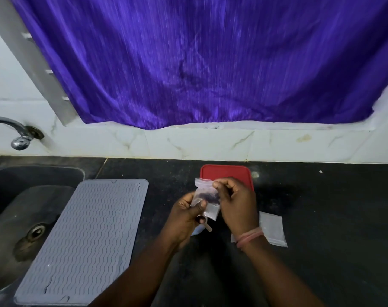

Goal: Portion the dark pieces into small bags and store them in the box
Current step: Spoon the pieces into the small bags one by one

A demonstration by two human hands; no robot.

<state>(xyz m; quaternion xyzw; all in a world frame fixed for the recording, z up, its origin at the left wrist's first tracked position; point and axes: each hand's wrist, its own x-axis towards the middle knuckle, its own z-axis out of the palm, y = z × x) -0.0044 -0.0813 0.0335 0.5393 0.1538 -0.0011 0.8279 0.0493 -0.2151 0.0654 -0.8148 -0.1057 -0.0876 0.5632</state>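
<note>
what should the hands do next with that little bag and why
Probably press the bag's top strip shut. The left hand grips the small clear bag low down, the right hand pinches its top edge, and dark pieces already sit inside. The red box behind is lidded, so storing comes after sealing.
</note>
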